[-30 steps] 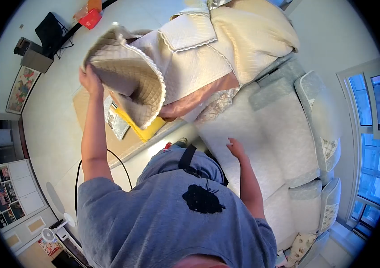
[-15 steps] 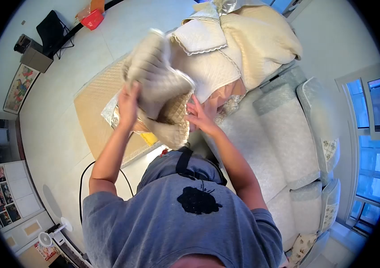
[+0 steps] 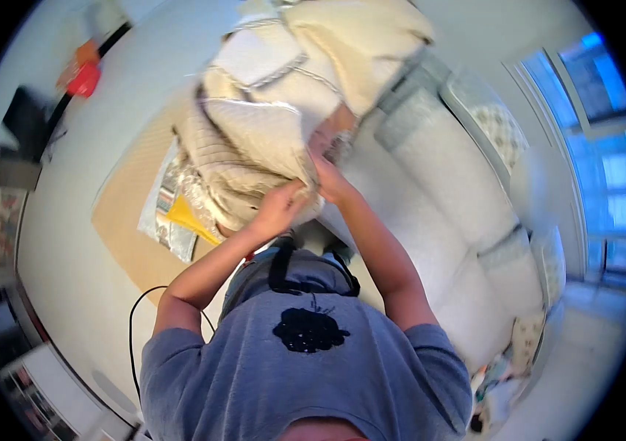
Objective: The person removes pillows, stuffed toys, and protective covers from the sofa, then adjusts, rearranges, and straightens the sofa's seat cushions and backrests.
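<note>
A beige quilted cover [image 3: 243,143] with a pale trimmed edge hangs in folds in front of me. My left hand [image 3: 280,208] is closed on its near edge, fingers wrapped around the fabric. Close beside it, my right hand [image 3: 330,180] grips the same edge at the right, its fingertips partly hidden by the cloth. Just beyond lies a heap of cream quilted covers [image 3: 357,44] with scalloped borders. Clear plastic packaging [image 3: 169,228] with a yellow piece [image 3: 191,218] shows at the left, partly under the held cover.
A grey sofa [image 3: 438,169] with cushions runs along my right side. On the floor at the left lies a tan mat [image 3: 125,206]. A red bag [image 3: 83,79] stands at the far left, near a black chair [image 3: 26,121]. Windows [image 3: 607,176] are at the right.
My left hand has moved right and nearer to me, next to my right hand. The raised cover has dropped and spread, uncovering the plastic packaging. My view has turned somewhat.
</note>
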